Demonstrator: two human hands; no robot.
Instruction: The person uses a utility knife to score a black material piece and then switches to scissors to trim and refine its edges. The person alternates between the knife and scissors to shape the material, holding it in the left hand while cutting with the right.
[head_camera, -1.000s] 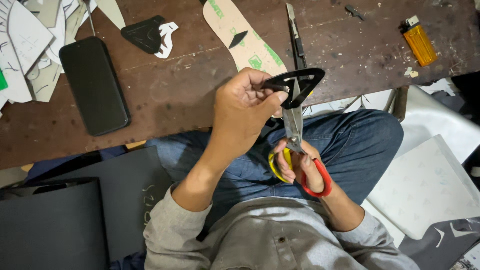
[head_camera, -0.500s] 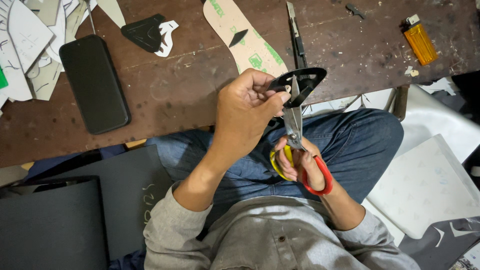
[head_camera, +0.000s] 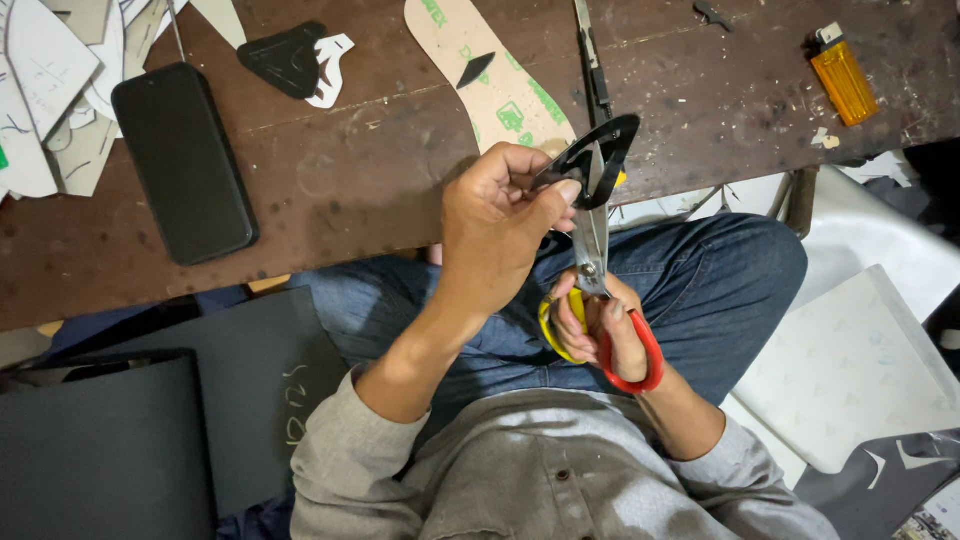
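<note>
Scissors (head_camera: 597, 262) with red and yellow handles sit closed in my right hand (head_camera: 600, 330), blades biting the black cutout (head_camera: 598, 158) that my left hand (head_camera: 497, 225) pinches just off the tabletop's (head_camera: 380, 170) near edge.

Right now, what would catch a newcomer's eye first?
At the centre, the left hand pinches a black curved piece while the right hand works scissors with red and yellow handles over the lap. On the brown table above lie a black phone, left, and an orange lighter, far right.
</note>
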